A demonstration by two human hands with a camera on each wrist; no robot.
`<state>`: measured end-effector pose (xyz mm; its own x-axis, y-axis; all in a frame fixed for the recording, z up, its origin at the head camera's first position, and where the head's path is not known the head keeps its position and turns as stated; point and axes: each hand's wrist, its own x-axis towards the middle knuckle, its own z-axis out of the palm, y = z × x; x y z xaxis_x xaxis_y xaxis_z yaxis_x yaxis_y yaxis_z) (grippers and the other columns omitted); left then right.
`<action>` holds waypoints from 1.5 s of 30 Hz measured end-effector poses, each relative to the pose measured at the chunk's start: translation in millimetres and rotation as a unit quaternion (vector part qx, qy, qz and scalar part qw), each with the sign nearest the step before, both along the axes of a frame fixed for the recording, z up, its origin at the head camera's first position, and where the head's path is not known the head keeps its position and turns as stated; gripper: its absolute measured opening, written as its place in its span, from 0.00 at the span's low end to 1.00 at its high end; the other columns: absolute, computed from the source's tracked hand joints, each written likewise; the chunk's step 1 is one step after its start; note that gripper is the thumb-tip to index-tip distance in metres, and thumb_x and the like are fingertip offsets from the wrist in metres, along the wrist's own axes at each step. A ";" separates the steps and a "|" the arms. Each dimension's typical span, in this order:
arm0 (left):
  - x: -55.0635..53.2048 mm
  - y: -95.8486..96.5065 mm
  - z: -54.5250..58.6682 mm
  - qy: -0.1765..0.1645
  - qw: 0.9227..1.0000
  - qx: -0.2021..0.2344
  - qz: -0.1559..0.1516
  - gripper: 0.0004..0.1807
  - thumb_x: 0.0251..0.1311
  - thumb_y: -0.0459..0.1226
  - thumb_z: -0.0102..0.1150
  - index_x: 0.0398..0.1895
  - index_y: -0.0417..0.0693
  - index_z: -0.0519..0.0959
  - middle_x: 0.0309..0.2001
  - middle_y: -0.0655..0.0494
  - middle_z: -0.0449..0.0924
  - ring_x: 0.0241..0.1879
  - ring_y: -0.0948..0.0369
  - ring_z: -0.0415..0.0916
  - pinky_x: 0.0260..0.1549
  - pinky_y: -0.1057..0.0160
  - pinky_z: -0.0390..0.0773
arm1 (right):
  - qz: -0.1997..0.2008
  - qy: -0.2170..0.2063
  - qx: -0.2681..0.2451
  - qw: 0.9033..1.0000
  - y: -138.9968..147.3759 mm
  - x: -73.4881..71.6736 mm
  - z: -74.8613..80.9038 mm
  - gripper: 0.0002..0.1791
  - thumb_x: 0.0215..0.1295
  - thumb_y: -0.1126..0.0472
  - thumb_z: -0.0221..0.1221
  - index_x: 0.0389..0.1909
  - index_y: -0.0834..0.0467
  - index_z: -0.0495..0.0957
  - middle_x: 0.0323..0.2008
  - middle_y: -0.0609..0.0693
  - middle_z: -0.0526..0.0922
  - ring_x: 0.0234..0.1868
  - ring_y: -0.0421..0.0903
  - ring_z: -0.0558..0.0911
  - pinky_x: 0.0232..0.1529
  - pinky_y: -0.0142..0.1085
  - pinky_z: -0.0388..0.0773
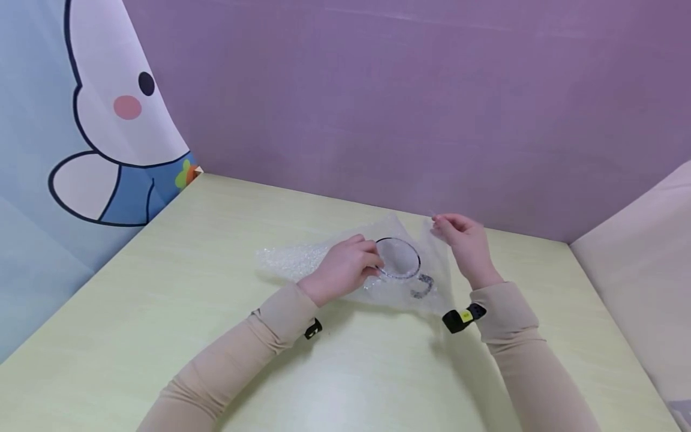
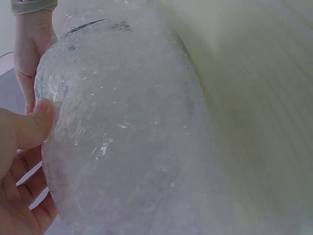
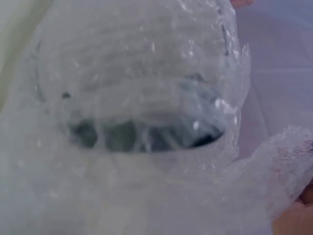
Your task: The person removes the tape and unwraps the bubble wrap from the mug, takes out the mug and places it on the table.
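Observation:
A pale mug (image 1: 398,259) with a dark rim and a dark-patterned handle (image 1: 424,287) lies inside clear bubble wrap (image 1: 294,261) on the table. My left hand (image 1: 345,264) grips the mug's side through the wrap. In the left wrist view its thumb (image 2: 41,122) presses the near face while the fingers curl behind. To the right, my right hand (image 1: 465,243) pinches the raised edge of the bubble wrap. The right wrist view shows the handle (image 3: 146,134) blurred behind plastic, with part of the right hand (image 3: 296,218) at the lower right corner.
The pale yellow table (image 1: 189,300) meets a purple backdrop (image 1: 410,108) behind the mug. A blue cloth with a cartoon figure (image 1: 119,90) hangs on the left, and a whitish cloth (image 1: 642,252) on the right. Each wrist wears a black strap.

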<state>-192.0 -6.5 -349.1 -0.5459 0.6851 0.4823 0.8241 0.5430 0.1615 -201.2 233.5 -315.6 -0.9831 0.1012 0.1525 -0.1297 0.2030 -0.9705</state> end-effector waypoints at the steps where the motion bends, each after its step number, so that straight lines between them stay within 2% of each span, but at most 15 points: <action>1: 0.1 -0.1 0.0 0.001 1.000 0.000 0.000 0.06 0.51 0.37 0.67 0.33 0.50 0.86 0.35 0.60 0.81 0.34 0.61 0.70 0.37 0.68 0.73 | -0.002 0.006 -0.011 1.000 1.7 -0.3 0.1 0.07 0.67 0.62 0.55 0.32 0.50 0.80 0.31 0.36 0.81 0.33 0.30 0.80 0.41 0.22 0.78; 4: 0.2 -0.2 0.4 0.002 1.000 0.005 -0.002 0.05 0.52 0.37 0.67 0.33 0.49 0.86 0.35 0.60 0.81 0.34 0.61 0.70 0.37 0.68 0.73 | -0.013 0.018 -0.029 0.999 7.4 -0.1 0.1 0.11 0.66 0.65 0.56 0.28 0.47 0.80 0.28 0.36 0.82 0.32 0.31 0.80 0.39 0.21 0.79; 5: 0.4 -0.3 0.7 0.002 1.000 0.006 -0.003 0.05 0.52 0.37 0.67 0.33 0.49 0.86 0.35 0.60 0.80 0.34 0.60 0.70 0.37 0.68 0.73 | -0.017 0.019 -0.020 0.999 10.0 0.3 -0.1 0.12 0.66 0.65 0.56 0.28 0.45 0.80 0.28 0.35 0.81 0.32 0.31 0.79 0.39 0.21 0.78; 9: -0.2 0.5 0.2 0.003 1.000 0.008 -0.005 0.05 0.52 0.37 0.67 0.33 0.49 0.86 0.34 0.60 0.80 0.34 0.61 0.70 0.37 0.69 0.73 | -0.037 0.011 0.013 0.999 22.4 2.8 -0.9 0.08 0.67 0.62 0.56 0.31 0.45 0.80 0.28 0.33 0.81 0.33 0.29 0.79 0.39 0.19 0.77; 12: -0.8 1.3 -0.4 0.004 1.000 0.004 -0.004 0.05 0.52 0.37 0.67 0.33 0.50 0.86 0.35 0.60 0.80 0.34 0.61 0.70 0.37 0.68 0.73 | -0.048 0.002 0.013 0.999 33.0 4.5 -1.5 0.06 0.66 0.60 0.57 0.32 0.46 0.80 0.29 0.35 0.80 0.34 0.31 0.78 0.38 0.18 0.77; 15: -1.3 2.1 -0.9 0.003 1.000 -0.001 -0.002 0.05 0.53 0.38 0.67 0.34 0.50 0.86 0.35 0.60 0.81 0.35 0.61 0.70 0.38 0.68 0.73 | -0.056 -0.002 -0.004 0.998 44.1 6.0 -2.6 0.06 0.66 0.60 0.57 0.32 0.45 0.80 0.30 0.36 0.81 0.34 0.31 0.78 0.38 0.18 0.77; 21: -0.4 3.4 0.2 0.004 1.000 -0.005 -0.002 0.07 0.52 0.38 0.67 0.35 0.49 0.85 0.35 0.60 0.80 0.35 0.60 0.71 0.39 0.67 0.73 | -0.065 0.002 -0.093 0.993 62.7 11.9 -7.1 0.08 0.65 0.63 0.58 0.29 0.49 0.82 0.29 0.38 0.82 0.32 0.32 0.78 0.37 0.19 0.77; 25: 0.7 4.8 4.1 -0.001 0.999 -0.045 0.007 0.21 0.54 0.38 0.66 0.52 0.47 0.77 0.40 0.57 0.80 0.38 0.59 0.72 0.41 0.66 0.74 | -0.063 0.000 -0.148 0.987 68.1 15.8 -9.8 0.08 0.64 0.65 0.58 0.28 0.52 0.82 0.29 0.40 0.82 0.32 0.33 0.79 0.38 0.20 0.78; 28: 1.1 6.3 9.4 -0.024 0.996 -0.080 0.011 0.36 0.56 0.39 0.65 0.67 0.45 0.62 0.50 0.54 0.78 0.43 0.58 0.72 0.45 0.64 0.75 | -0.067 -0.004 -0.160 0.985 68.8 18.2 -11.0 0.07 0.64 0.64 0.59 0.29 0.52 0.82 0.29 0.40 0.82 0.33 0.33 0.79 0.38 0.20 0.78; 32: -0.7 7.6 12.8 -0.076 0.992 -0.097 0.016 0.47 0.56 0.45 0.63 0.73 0.40 0.48 0.56 0.48 0.71 0.49 0.56 0.70 0.50 0.62 0.74 | -0.070 -0.009 -0.158 0.985 68.1 21.8 -12.6 0.05 0.63 0.63 0.59 0.29 0.53 0.82 0.29 0.40 0.82 0.33 0.33 0.79 0.38 0.20 0.78; 35: -2.1 9.6 12.9 -0.104 0.988 -0.111 0.027 0.56 0.52 0.55 0.64 0.74 0.41 0.43 0.66 0.44 0.58 0.55 0.53 0.68 0.56 0.59 0.71 | -0.067 -0.009 -0.153 0.986 67.9 23.3 -14.6 0.06 0.63 0.63 0.59 0.29 0.52 0.83 0.29 0.40 0.82 0.32 0.33 0.79 0.38 0.20 0.78; 38: -3.4 13.2 11.8 -0.101 0.985 -0.132 0.036 0.60 0.48 0.62 0.64 0.74 0.40 0.45 0.75 0.45 0.36 0.58 0.51 0.67 0.57 0.58 0.71 | -0.065 -0.009 -0.134 0.989 67.8 24.3 -17.1 0.06 0.64 0.62 0.59 0.30 0.51 0.83 0.29 0.39 0.82 0.32 0.32 0.78 0.38 0.19 0.77; 40: -4.1 15.6 11.3 -0.091 0.983 -0.151 0.041 0.58 0.47 0.64 0.62 0.73 0.39 0.50 0.76 0.48 0.30 0.57 0.51 0.68 0.55 0.58 0.73 | -0.064 -0.010 -0.122 0.990 67.2 25.1 -19.2 0.06 0.65 0.62 0.58 0.30 0.50 0.83 0.29 0.38 0.82 0.32 0.32 0.78 0.38 0.19 0.77; 42: -5.1 16.5 10.1 -0.083 0.981 -0.167 0.049 0.55 0.49 0.65 0.59 0.71 0.39 0.55 0.76 0.49 0.34 0.55 0.53 0.68 0.54 0.59 0.73 | -0.061 -0.011 -0.117 0.991 66.4 25.7 -21.2 0.07 0.65 0.62 0.58 0.30 0.50 0.82 0.29 0.37 0.82 0.31 0.31 0.78 0.38 0.19 0.77; 45: -5.7 16.9 9.7 -0.084 0.976 -0.190 0.060 0.51 0.53 0.66 0.55 0.70 0.41 0.58 0.75 0.51 0.47 0.52 0.56 0.68 0.50 0.61 0.74 | -0.059 -0.011 -0.120 0.991 65.2 26.1 -23.6 0.10 0.66 0.64 0.56 0.28 0.49 0.82 0.29 0.37 0.82 0.31 0.31 0.78 0.38 0.19 0.77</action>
<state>-197.7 10.4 -339.4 -0.6835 0.7228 0.1020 0.7294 0.6817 0.0570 -175.1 298.7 -339.2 -0.9650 0.2465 0.0892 -0.0976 -0.0222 -0.9950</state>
